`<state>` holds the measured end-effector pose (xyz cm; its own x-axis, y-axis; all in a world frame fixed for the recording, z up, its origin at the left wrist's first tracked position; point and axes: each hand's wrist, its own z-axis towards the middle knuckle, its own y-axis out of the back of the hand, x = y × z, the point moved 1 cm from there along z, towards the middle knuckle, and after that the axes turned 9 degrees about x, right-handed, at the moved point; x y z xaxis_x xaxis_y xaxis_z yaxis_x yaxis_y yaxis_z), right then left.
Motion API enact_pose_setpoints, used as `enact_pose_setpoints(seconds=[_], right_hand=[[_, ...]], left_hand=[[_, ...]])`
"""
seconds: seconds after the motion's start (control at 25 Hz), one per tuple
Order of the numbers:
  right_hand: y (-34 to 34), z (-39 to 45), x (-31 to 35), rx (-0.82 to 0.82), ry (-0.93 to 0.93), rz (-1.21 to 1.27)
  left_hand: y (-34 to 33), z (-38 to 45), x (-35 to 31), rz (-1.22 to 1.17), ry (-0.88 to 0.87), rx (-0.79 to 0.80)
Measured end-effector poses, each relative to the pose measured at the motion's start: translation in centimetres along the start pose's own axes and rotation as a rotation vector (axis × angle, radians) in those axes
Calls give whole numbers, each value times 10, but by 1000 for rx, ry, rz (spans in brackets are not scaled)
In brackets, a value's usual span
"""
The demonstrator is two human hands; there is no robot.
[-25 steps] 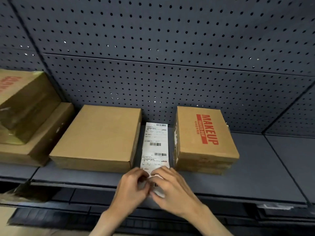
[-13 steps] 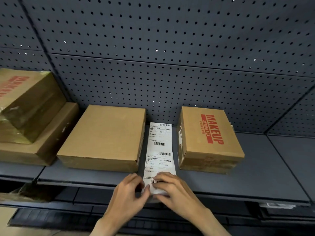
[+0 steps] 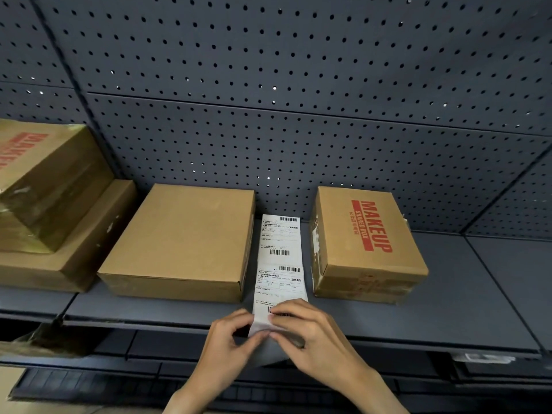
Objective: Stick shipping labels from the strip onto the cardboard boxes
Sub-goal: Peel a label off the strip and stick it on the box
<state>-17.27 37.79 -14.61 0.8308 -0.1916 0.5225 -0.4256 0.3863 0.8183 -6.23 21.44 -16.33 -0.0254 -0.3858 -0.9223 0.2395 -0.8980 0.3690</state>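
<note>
A white strip of shipping labels (image 3: pixel 280 258) lies lengthwise on the dark shelf between a plain flat cardboard box (image 3: pixel 185 240) on its left and a smaller box printed "MAKEUP" in red (image 3: pixel 366 240) on its right. Both hands pinch the strip's near end at the shelf's front edge. My left hand (image 3: pixel 230 345) grips the lower left corner with thumb and forefinger. My right hand (image 3: pixel 310 333) lies over the near label, fingertips on its barcode, and the corner is lifted and curled.
Two more cardboard boxes are stacked at the far left, the taped upper one (image 3: pixel 44 180) tilted on a flat one (image 3: pixel 71 249). A perforated grey back panel (image 3: pixel 298 130) closes the shelf (image 3: pixel 466 309) behind. Lower shelf rails run below the front edge.
The hands stay on the near end of the strip; the fingers have worked the near corner up a little. The view has shifted slightly, the boxes have not moved.
</note>
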Motion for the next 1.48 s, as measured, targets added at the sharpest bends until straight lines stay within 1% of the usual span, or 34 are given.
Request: enact_pose_setpoints(seconds=[0.36,0.68,0.84,0.92,1.0,1.08,1.16,1.32,1.48], right_hand=[[10,7,2,-1,-7,5],[14,6,0,-1,-7,-19],[13,6,4,-20,46,-117],[14,7,3,-10,13,-77],[17,9,2,-18,-63,23],[24,12,0,-68,-137,124],[36,18,-1,-123,-173,156],[71,31,-3,-203,-186,103],[114,46,-5,-245,-121,-14]], left_hand=[[-5,2,0,-129,5,57],[-7,6,-3,-80,-37,76],[-9,7,0,-91,-5,83],[-10,7,2,-119,29,79],[-10,7,4,-130,106,80],[-8,5,8,-86,173,68],[-5,3,13,-7,211,71],[-2,3,13,201,230,76],[-3,3,11,357,220,73]])
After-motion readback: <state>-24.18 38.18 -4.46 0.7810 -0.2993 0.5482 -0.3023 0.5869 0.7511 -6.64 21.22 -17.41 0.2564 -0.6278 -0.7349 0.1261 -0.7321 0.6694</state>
